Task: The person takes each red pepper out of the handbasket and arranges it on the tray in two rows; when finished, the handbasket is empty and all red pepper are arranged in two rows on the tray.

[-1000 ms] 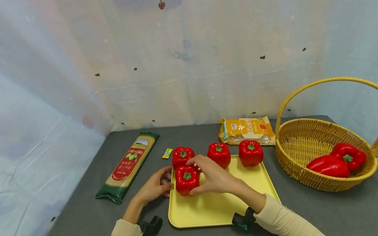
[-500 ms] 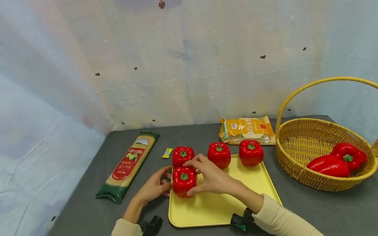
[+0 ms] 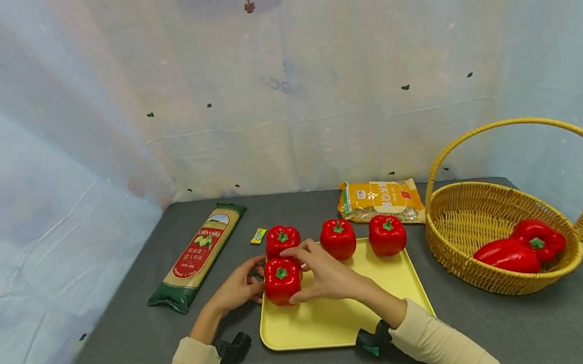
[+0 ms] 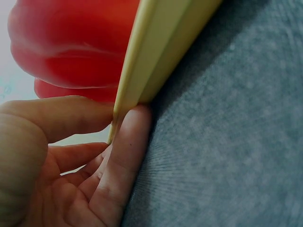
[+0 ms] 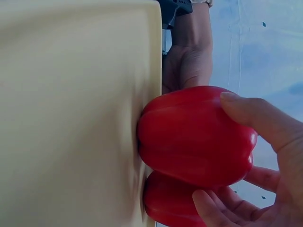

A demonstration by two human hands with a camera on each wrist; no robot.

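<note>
Left to right: the left hand (image 3: 236,289) pinches the left rim of the yellow tray (image 3: 334,328); the near red pepper (image 3: 282,290) stands just inside that rim, grasped by the right hand (image 3: 328,271) between thumb and fingers. Relative to one second earlier, the pepper lies farther left, suggesting its positioning is nearly settled. Partly hidden behind it is the far red pepper (image 3: 281,238), cut off in the right wrist view. Whether the grasped pepper's base bears on the tray is unclear.

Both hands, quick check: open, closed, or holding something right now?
Left hand: closed, pinching the left edge of the yellow tray.
Right hand: closed, holding the front-left red pepper.
</note>
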